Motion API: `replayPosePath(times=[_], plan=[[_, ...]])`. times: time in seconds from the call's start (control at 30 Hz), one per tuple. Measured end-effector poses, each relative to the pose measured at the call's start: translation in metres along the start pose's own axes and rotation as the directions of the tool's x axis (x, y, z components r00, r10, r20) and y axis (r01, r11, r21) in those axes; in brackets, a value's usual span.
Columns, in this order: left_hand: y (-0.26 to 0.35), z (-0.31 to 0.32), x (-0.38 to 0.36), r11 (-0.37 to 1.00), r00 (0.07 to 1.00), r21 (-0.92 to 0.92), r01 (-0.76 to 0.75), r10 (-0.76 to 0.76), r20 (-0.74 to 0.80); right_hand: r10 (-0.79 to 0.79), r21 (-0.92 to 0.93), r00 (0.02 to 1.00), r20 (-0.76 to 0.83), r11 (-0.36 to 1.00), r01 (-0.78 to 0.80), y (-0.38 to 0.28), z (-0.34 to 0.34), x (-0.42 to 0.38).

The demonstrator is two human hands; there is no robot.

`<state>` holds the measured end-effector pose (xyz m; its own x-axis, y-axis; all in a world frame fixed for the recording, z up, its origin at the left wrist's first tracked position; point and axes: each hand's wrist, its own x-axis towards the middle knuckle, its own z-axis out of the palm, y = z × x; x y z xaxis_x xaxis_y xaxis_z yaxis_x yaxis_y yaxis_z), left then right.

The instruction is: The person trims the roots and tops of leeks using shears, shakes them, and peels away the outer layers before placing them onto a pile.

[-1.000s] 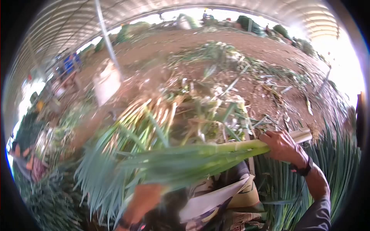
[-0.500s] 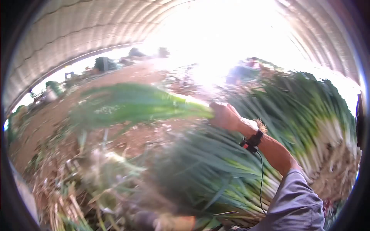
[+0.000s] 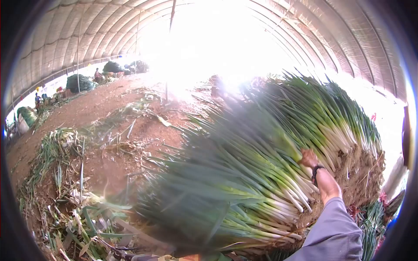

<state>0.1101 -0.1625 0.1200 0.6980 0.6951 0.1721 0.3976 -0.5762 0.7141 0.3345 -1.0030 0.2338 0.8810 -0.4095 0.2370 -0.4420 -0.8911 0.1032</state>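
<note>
My right hand (image 3: 308, 157), with a dark band on its wrist, reaches out over a big pile of green onions (image 3: 257, 174). Its fingers are closed around the pale green stalks of a bunch of green onions (image 3: 285, 141), whose leaves point up and left and are blurred. This bunch rests against the pile, so where it ends is hard to make out. White stem ends in the pile face right, toward my forearm. My left hand does not show.
Soil with roots (image 3: 359, 178) lies along the pile's right side. Trimmed leaves and dry scraps (image 3: 91, 217) litter the brown ground (image 3: 109, 100) to the left. People (image 3: 38, 99) and dark green heaps (image 3: 79, 82) are far off under the arched roof (image 3: 109, 30).
My right hand has swung the bunch of green onions from the left over the ground to the right, down onto the pile. The view has also shifted and shows more of the pile.
</note>
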Motion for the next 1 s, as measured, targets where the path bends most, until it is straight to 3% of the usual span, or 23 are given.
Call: replayPosePath(times=[0.03, 0.13, 0.23, 0.27, 0.33, 0.37, 0.4, 0.43, 0.53, 0.57, 0.63, 0.7, 0.73, 0.77, 0.8, 0.83, 0.87, 1.0], plan=[[-0.001, 0.000, 0.004, 1.000, 1.000, -0.022, 0.000, 0.000, -0.010, 0.070, -0.076, 0.997, 0.041, 0.995, -0.067, 0.010, 0.030, 0.004], [-0.004, -0.007, 0.020, 0.995, 0.997, -0.104, -0.015, 0.007, -0.078, 0.130, 0.114, 0.989, -0.065, 0.986, -0.122, -0.024, 0.059, 0.013], [-0.011, -0.036, 0.043, 0.976, 0.977, -0.210, -0.053, 0.007, -0.215, -0.151, 0.128, 0.921, -0.358, 0.970, 0.208, -0.087, 0.075, 0.042], [-0.014, -0.049, 0.053, 0.966, 0.962, -0.247, -0.078, 0.007, -0.273, -0.375, 0.002, 0.666, -0.646, 0.870, 0.492, -0.114, 0.097, 0.049], [-0.020, -0.081, 0.074, 0.935, 0.921, -0.321, -0.151, 0.016, -0.389, -0.561, 0.087, 0.527, -0.638, 0.627, 0.774, -0.205, 0.066, 0.028], [-0.022, -0.100, 0.085, 0.916, 0.893, -0.348, -0.202, 0.026, -0.450, -0.609, 0.103, 0.523, -0.596, 0.589, 0.802, -0.255, 0.047, 0.001], [-0.024, -0.122, 0.098, 0.893, 0.860, -0.369, -0.258, 0.038, -0.509, -0.690, 0.191, 0.617, -0.378, 0.594, 0.781, -0.301, 0.034, -0.022], [-0.026, -0.143, 0.110, 0.865, 0.823, -0.380, -0.327, 0.063, -0.565, -0.764, 0.250, 0.549, -0.340, 0.489, 0.836, -0.336, 0.023, -0.046], [-0.023, -0.206, 0.126, 0.820, 0.754, -0.359, -0.445, 0.127, -0.644, -0.944, 0.420, 0.214, -0.249, 0.094, 0.903, -0.444, 0.021, -0.131], [-0.010, -0.221, 0.130, 0.799, 0.835, -0.453, -0.395, 0.107, -0.540, -0.965, 0.454, 0.120, -0.234, 0.001, 0.891, -0.473, 0.027, -0.159], [-0.047, -0.232, 0.157, 0.802, 0.871, -0.497, -0.331, 0.057, -0.488, -0.976, 0.492, -0.019, -0.215, -0.126, 0.861, -0.518, 0.045, -0.207], [-0.041, -0.204, 0.122, 0.913, 0.894, -0.314, -0.261, 0.106, -0.436, -0.972, 0.500, -0.093, -0.214, -0.191, 0.845, -0.546, 0.058, -0.248], [-0.060, -0.187, 0.111, 0.937, 0.939, -0.300, -0.179, 0.072, -0.336, -0.976, 0.521, -0.119, -0.183, -0.199, 0.830, -0.559, 0.062, -0.266], [-0.089, -0.167, 0.100, 0.954, 0.973, -0.284, -0.101, 0.034, -0.230, -0.965, 0.501, -0.141, -0.223, -0.238, 0.832, -0.568, 0.073, -0.279], [-0.134, -0.136, 0.096, 0.991, 0.978, -0.137, -0.001, -0.028, -0.208, -0.951, 0.475, -0.157, -0.265, -0.271, 0.837, -0.575, 0.088, -0.292], [-0.125, -0.106, 0.067, 0.995, 0.972, -0.091, 0.037, -0.057, -0.230, -0.936, 0.445, -0.174, -0.306, -0.302, 0.843, -0.583, 0.097, -0.302], [-0.156, -0.077, 0.052, 0.962, 0.988, -0.266, 0.068, -0.103, -0.118, -0.947, 0.483, -0.171, -0.271, -0.287, 0.827, -0.585, 0.086, -0.314], [-0.185, -0.002, -0.009, 0.962, 0.961, 0.045, 0.269, -0.264, -0.083, -0.963, 0.544, -0.106, -0.247, -0.229, 0.807, -0.610, 0.092, -0.353]])
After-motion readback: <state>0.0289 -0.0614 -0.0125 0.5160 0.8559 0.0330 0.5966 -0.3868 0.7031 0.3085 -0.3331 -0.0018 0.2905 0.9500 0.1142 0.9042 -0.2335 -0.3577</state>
